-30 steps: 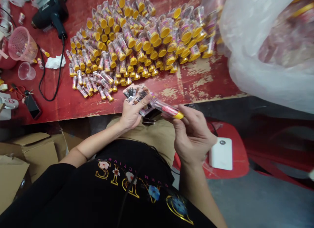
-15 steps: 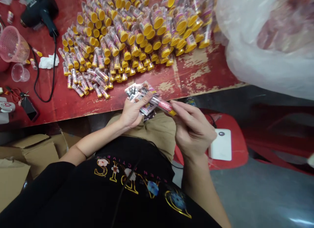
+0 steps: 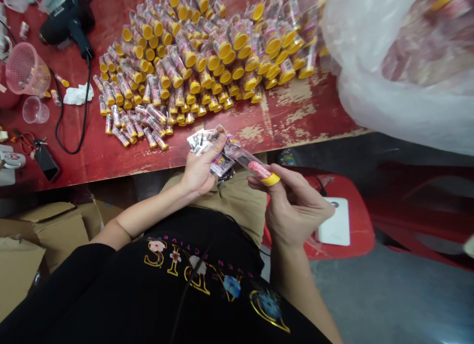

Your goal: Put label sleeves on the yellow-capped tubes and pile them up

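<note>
My left hand [image 3: 202, 168] is closed round a stack of printed labels [image 3: 222, 164], thumb on top, above my lap at the table's front edge. Between the thumb and fingers of my right hand [image 3: 292, 200] is a clear plastic tube [image 3: 247, 158] with a yellow cap [image 3: 270, 179] and pink pieces inside near the cap. The tube is tilted, its far end pointing at the labels and meeting the left hand's fingertips; whether it touches them I cannot tell. Beyond my hands lies a big heap of yellow-capped tubes [image 3: 192, 62] on the red table [image 3: 177, 151].
A heat gun [image 3: 70, 25] with a black cord lies at the far left, near a pink basket [image 3: 27, 69], a clear cup [image 3: 36, 110] and a phone [image 3: 47, 161]. A large white plastic bag [image 3: 363, 77] bulges at the right. A red stool [image 3: 351, 200] holds a white box-shaped device [image 3: 335, 223].
The capped end of the tube has moved slightly right and down with my right hand, so the tube shows more fully. My left hand keeps the labels in nearly the same place.
</note>
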